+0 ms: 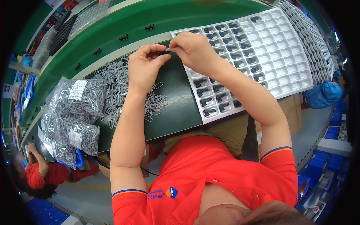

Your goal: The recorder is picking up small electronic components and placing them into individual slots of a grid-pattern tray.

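My left hand [144,67] is closed in a pinch on a small black part [162,53], held above the dark green tabletop. At its right end, my right hand [195,51] pinches a small light grey piece [168,49], which touches the black part or nearly so; fingertips hide most of both. Beneath and left of my left hand lies a loose heap of grey looped pieces [116,75]. Under my right forearm is a white moulded tray [275,54]. Small black stick-shaped parts [206,101] fill its left columns, while pockets toward the right are bare.
Clear plastic bags [75,99] of grey pieces sit left of the heap. Beyond the table edge runs a green conveyor belt [108,32] with several spaced black parts [123,37]. Stacked white trays [311,41] stand at far right. Co-workers appear at left [52,174] and right [324,93].
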